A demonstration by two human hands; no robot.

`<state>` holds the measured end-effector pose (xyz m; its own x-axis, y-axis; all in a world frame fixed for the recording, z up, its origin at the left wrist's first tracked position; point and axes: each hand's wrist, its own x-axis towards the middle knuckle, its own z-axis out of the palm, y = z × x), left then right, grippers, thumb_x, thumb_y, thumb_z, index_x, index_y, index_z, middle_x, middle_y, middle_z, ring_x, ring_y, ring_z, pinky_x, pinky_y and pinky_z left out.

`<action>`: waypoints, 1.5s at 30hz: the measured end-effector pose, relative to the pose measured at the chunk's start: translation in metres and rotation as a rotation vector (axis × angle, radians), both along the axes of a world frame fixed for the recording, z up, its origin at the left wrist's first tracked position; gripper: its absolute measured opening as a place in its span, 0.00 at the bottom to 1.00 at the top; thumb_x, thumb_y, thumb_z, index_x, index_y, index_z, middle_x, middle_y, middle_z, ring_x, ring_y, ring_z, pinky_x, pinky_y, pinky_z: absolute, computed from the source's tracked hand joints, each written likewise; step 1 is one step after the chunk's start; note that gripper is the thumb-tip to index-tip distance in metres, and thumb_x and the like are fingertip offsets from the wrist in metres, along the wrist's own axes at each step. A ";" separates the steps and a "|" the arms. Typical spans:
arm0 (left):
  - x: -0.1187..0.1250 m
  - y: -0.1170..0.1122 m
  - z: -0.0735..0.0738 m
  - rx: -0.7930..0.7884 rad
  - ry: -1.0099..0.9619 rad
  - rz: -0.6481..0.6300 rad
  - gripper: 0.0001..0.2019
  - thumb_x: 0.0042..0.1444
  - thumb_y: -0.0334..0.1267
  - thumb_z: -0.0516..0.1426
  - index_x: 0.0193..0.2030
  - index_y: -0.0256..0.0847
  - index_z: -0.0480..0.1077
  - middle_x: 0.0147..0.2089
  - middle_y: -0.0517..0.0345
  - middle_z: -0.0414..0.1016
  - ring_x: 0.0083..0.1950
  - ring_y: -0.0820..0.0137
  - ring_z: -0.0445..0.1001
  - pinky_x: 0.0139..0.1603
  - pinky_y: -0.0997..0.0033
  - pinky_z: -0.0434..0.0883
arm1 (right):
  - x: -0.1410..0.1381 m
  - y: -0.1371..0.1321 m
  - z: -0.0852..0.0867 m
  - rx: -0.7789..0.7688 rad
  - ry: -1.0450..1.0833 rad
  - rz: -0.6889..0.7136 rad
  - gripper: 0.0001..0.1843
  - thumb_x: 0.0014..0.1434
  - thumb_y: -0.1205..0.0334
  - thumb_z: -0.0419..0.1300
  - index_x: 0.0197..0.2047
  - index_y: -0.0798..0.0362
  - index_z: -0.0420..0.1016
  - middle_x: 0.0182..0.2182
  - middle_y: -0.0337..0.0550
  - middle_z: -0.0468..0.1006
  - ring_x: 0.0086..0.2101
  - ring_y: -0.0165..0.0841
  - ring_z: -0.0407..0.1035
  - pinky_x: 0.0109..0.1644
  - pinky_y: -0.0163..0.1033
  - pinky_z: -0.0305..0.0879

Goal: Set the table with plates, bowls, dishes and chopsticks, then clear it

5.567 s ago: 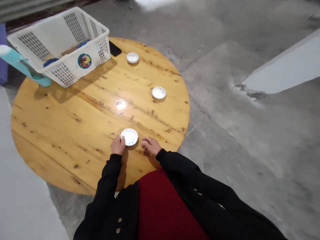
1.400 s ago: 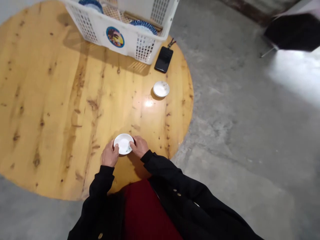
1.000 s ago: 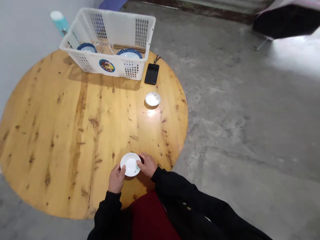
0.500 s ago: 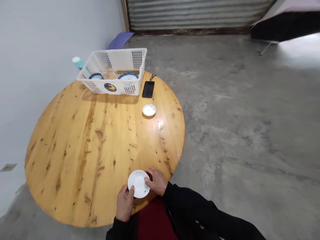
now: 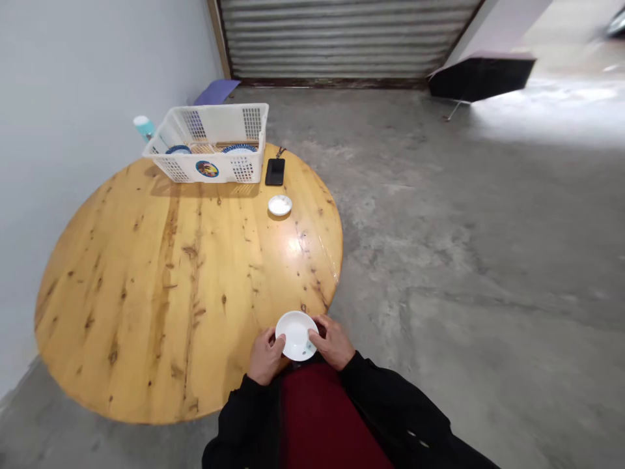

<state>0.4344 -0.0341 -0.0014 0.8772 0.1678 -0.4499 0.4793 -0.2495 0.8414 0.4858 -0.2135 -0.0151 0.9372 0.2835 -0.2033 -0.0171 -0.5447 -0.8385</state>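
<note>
A small white saucer (image 5: 295, 334) is held between both my hands at the near edge of the round wooden table (image 5: 146, 273). My left hand (image 5: 264, 357) grips its left rim with curled fingers. My right hand (image 5: 334, 341) grips its right rim, fingers closed. The saucer sits close to my body, over the table's edge. A second small white saucer (image 5: 280, 205) lies further off on the table's right side.
A white plastic basket (image 5: 211, 151) holding blue-rimmed dishes stands at the table's far side, with a black phone (image 5: 275, 172) beside it and a teal bottle (image 5: 143, 126) behind. A white wall runs on the left. Grey concrete floor and a black umbrella (image 5: 476, 76) lie to the right.
My view has lifted and pulled back from the table. Both hands have drawn the saucer toward my body, to the table's near edge. My right hand, earlier off the saucer, now holds its rim.
</note>
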 end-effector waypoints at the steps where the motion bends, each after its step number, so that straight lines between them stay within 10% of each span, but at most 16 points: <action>1: -0.001 -0.001 0.000 0.011 0.002 -0.015 0.18 0.52 0.48 0.53 0.36 0.34 0.74 0.30 0.55 0.72 0.32 0.69 0.68 0.33 0.72 0.66 | -0.002 -0.002 0.001 -0.002 -0.004 -0.006 0.16 0.52 0.57 0.52 0.37 0.57 0.76 0.30 0.46 0.76 0.31 0.36 0.69 0.37 0.39 0.64; 13: 0.034 -0.051 0.006 0.130 -0.054 -0.029 0.14 0.56 0.45 0.52 0.34 0.35 0.73 0.29 0.57 0.70 0.33 0.69 0.68 0.33 0.72 0.66 | 0.037 -0.052 0.001 0.030 -0.042 -0.016 0.17 0.51 0.56 0.53 0.38 0.56 0.77 0.30 0.45 0.77 0.29 0.34 0.68 0.36 0.38 0.65; 29: 0.206 -0.307 0.023 0.211 -0.060 -0.211 0.09 0.55 0.39 0.52 0.27 0.39 0.67 0.28 0.61 0.63 0.30 0.73 0.63 0.33 0.74 0.61 | 0.180 -0.312 0.020 -0.014 0.083 -0.235 0.25 0.47 0.46 0.54 0.38 0.58 0.77 0.28 0.45 0.78 0.26 0.34 0.67 0.33 0.38 0.63; 45: 0.292 -0.284 0.005 0.226 0.024 0.100 0.11 0.55 0.41 0.52 0.34 0.38 0.73 0.30 0.59 0.66 0.31 0.71 0.65 0.33 0.71 0.61 | 0.315 -0.275 -0.002 0.010 0.096 0.061 0.22 0.49 0.48 0.55 0.40 0.56 0.76 0.31 0.47 0.79 0.29 0.37 0.70 0.35 0.40 0.68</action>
